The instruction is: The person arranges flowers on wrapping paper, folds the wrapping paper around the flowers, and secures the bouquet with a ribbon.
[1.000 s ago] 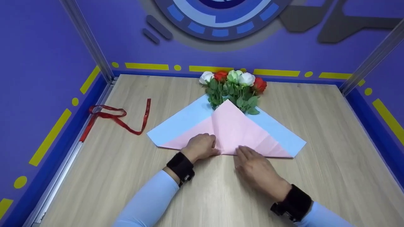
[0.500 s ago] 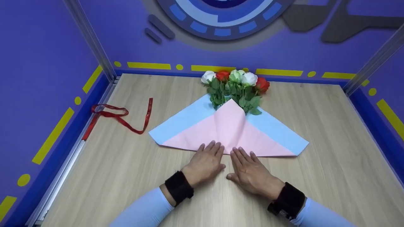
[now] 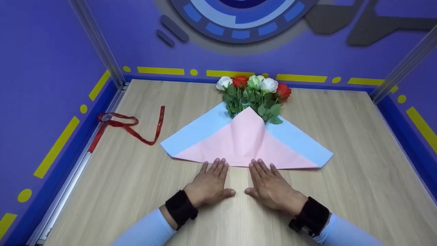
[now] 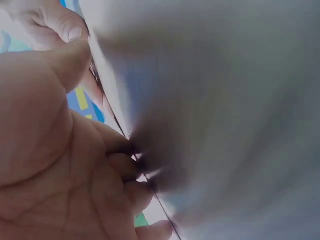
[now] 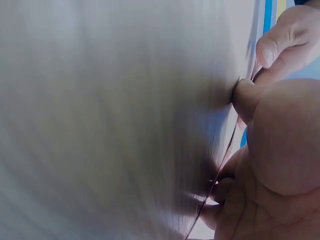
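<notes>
A pink and light blue sheet of wrapping paper [image 3: 218,143] lies folded on the table, its pink flap turned up over the flower stems. Red, white and pale green roses [image 3: 254,83] with leafy stems [image 3: 263,106] stick out beyond its top; the lower stems are hidden under the flap. My left hand [image 3: 209,182] lies flat, its straight fingertips pressing the paper's near folded edge left of the middle. On the same edge, right of the middle, rest the straight fingertips of my right hand [image 3: 273,188]. Both wrist views show the fingers against the surface, holding nothing.
To the left on the wooden table [image 3: 119,188] lies a loosely looped red ribbon [image 3: 131,130], one end over the table's edge. Blue panels [image 3: 44,51] with yellow marks close in the back and both sides.
My left hand released the paper's folded edge, flattened, then slid left along it. My right hand lies slightly left with its thumb spread. The pink flap now bulges softly over the stems.
</notes>
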Action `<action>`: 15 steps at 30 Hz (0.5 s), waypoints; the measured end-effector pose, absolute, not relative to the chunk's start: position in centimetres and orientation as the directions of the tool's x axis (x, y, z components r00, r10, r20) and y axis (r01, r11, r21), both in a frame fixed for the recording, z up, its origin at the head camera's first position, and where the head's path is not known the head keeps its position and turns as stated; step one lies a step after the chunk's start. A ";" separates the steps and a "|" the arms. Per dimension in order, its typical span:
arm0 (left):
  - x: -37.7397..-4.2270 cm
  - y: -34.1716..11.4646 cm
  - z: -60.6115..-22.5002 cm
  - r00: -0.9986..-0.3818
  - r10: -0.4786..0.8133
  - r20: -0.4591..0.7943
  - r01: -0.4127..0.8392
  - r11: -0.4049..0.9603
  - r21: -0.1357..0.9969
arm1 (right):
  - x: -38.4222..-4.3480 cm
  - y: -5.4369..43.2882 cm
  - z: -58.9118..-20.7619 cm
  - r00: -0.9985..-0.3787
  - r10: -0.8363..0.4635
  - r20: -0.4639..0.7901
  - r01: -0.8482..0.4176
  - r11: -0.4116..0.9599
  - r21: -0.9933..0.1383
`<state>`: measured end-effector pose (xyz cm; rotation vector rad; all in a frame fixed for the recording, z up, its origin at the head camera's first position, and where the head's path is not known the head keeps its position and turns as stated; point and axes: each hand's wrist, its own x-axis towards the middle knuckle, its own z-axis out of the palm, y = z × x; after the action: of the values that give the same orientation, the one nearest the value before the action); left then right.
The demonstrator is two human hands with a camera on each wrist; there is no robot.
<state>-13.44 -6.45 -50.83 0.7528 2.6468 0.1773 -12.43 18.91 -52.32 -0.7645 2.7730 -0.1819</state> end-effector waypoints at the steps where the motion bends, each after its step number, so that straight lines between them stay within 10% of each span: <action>1: -13.4 -6.8 -50.8 -0.792 0.515 -0.328 0.461 0.857 0.231 | -12.5 18.9 -52.4 -0.827 -0.519 -0.214 -0.486 0.853 -0.191; 15: -13.2 -14.1 -49.6 -0.896 0.285 -0.339 0.179 0.934 0.310 | -12.4 19.0 -52.3 -0.824 -0.516 -0.233 -0.469 0.853 -0.229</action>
<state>-13.21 -14.06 -49.56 0.3376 2.7049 0.3841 -12.42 19.05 -52.31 -0.7452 2.7424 -0.2330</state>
